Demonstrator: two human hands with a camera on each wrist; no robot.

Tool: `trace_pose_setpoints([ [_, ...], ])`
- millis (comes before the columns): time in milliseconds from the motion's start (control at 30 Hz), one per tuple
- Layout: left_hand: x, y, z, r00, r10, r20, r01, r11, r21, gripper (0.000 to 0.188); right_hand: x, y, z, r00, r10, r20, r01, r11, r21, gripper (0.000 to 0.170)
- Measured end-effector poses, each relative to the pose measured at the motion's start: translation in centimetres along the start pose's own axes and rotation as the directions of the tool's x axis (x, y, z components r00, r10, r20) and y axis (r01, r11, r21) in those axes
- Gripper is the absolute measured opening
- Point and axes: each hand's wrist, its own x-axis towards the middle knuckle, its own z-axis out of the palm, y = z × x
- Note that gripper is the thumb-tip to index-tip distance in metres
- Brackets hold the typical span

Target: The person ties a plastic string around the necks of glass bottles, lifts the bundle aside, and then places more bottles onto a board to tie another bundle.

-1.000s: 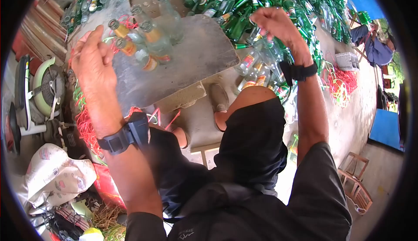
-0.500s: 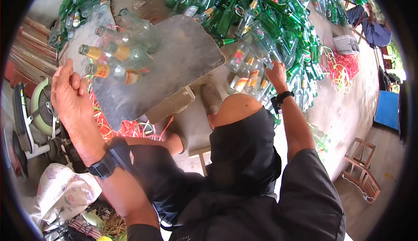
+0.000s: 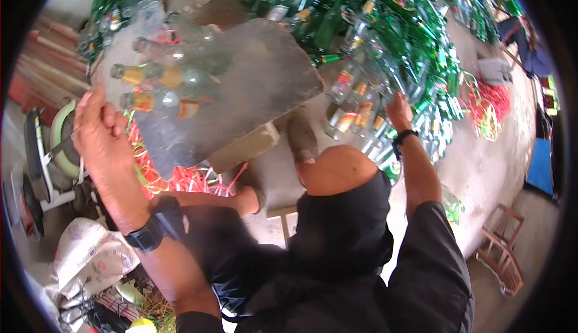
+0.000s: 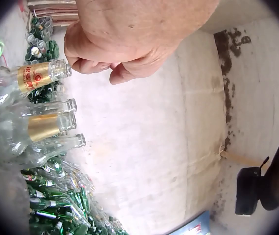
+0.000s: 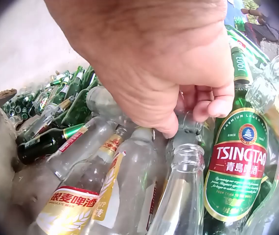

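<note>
Several clear bottles with gold neck labels (image 3: pixel 170 76) (image 4: pixel 44 127) stand on a dark slab (image 3: pixel 253 71), necks toward the left hand. The left hand (image 3: pixel 105 134) (image 4: pixel 134 34) is beside them, fingers loosely bent and holding nothing. Over at the bottle pile, the right hand (image 3: pixel 399 113) (image 5: pixel 154 58) has its thumb and curled fingers around the neck of a clear glass bottle (image 5: pixel 190 122); most of that bottle is hidden. Just right of these fingers lies a green bottle with a red and green label (image 5: pixel 237 161). Clear bottles with gold and white labels (image 5: pixel 73 203) lie to their left.
Green bottles (image 3: pixel 328 26) heap behind and right of the slab. Red plastic strands (image 3: pixel 180 179) lie by its near edge, with more (image 3: pixel 486 107) at the right. The knees and a foot (image 3: pixel 301 134) are close to the slab. A wooden frame (image 3: pixel 503 252) stands lower right.
The right hand has come down from above the pile to the clear bottles and now grips a neck. The left hand moved slightly outward and down, staying beside the slab, still empty.
</note>
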Motion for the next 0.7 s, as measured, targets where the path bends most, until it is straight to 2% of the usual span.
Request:
trace_pose_setpoints([
  [67, -0.2, 0.0, 0.7, 0.999, 0.038, -0.038, -0.037, 0.999, 0.026, 0.02, 1.1, 0.8, 0.9, 0.998, 0.017, 0.057, -0.019, 1.0, 0.022, 0.032],
  [167, -0.2, -0.3, 0.7, 0.996, 0.065, -0.062, -0.063, 0.997, 0.036, 0.02, 0.2, -0.4, -1.5, 0.995, -0.031, 0.1, 0.028, 0.999, 0.033, 0.033],
  [300, -0.4, -0.4, 1.1, 0.996, 0.065, -0.054, -0.065, 0.998, 0.006, 0.021, -0.4, -0.6, -2.4, 0.993, -0.097, 0.067, 0.096, 0.995, 0.004, 0.035],
  [367, -0.4, -0.4, 1.2, 0.997, 0.05, -0.05, -0.051, 0.999, -0.003, 0.02, -1.0, -0.4, -3.4, 0.978, -0.206, 0.038, 0.206, 0.978, 0.014, 0.038],
  [433, -0.3, -0.5, 1.0, 0.998, 0.049, -0.032, -0.049, 0.999, -0.001, 0.021, -1.3, 0.0, -3.3, 0.972, -0.236, 0.009, 0.236, 0.972, -0.018, 0.039],
  [500, -0.7, -0.4, 1.5, 0.998, 0.039, -0.042, -0.039, 0.999, -0.009, 0.021, -1.8, 0.0, -3.3, 0.97, -0.243, -0.002, 0.243, 0.97, 0.025, 0.038],
  [533, -0.6, -0.4, 1.4, 0.998, 0.042, -0.04, -0.042, 0.999, -0.013, 0.021, -2.1, 0.1, -3.2, 0.958, -0.28, -0.055, 0.283, 0.958, 0.045, 0.035],
  [633, -0.6, -0.4, 1.4, 0.998, 0.04, -0.038, -0.041, 0.999, -0.014, 0.021, -2.6, -0.2, -3.1, 0.958, -0.266, -0.104, 0.283, 0.934, 0.219, 0.032],
  [700, -0.5, -0.4, 1.4, 0.998, 0.038, -0.053, -0.038, 0.999, -0.007, 0.021, -3.0, -0.6, -3.3, 0.973, -0.219, -0.071, 0.23, 0.931, 0.283, 0.033],
])
